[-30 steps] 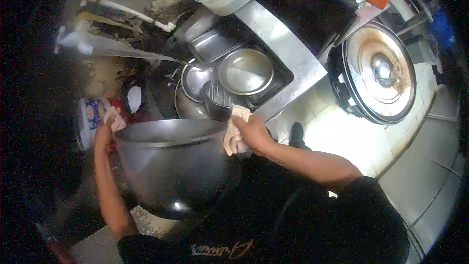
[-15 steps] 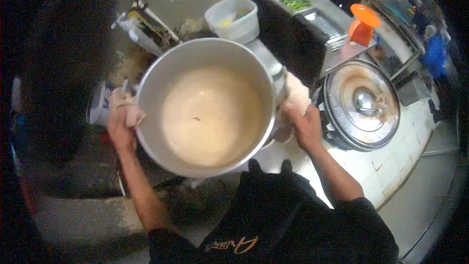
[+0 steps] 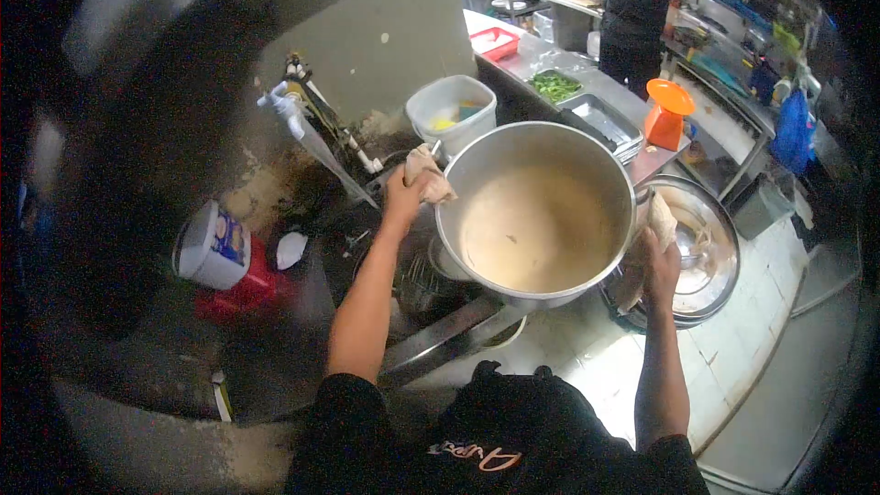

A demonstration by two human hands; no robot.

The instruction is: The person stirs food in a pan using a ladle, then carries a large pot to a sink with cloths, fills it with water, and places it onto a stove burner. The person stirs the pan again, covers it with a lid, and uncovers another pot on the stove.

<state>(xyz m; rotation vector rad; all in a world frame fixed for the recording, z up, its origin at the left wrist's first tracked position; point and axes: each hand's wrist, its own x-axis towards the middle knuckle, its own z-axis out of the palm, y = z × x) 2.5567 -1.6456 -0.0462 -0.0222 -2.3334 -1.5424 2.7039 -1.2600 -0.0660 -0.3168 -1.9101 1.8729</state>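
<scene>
My left hand (image 3: 403, 204) and right hand (image 3: 661, 268) clamp the metal pot (image 3: 600, 176) through cloths (image 3: 432, 175) at opposite sides, best hold for something rigid, probably heavy and slick.

Passage lay open over the tiled floor (image 3: 738, 330) at right; beyond the pot (image 3: 541, 151), a white tub (image 3: 463, 133) and orange scale (image 3: 665, 126) stood in the way.

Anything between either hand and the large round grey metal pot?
Only cloth, at both sides. A crumpled beige fabric cloth lies between the left hand and the large round grey metal pot; a second beige fabric cloth pads the right hand at the opposite side. Nothing else visible intervenes.
</scene>
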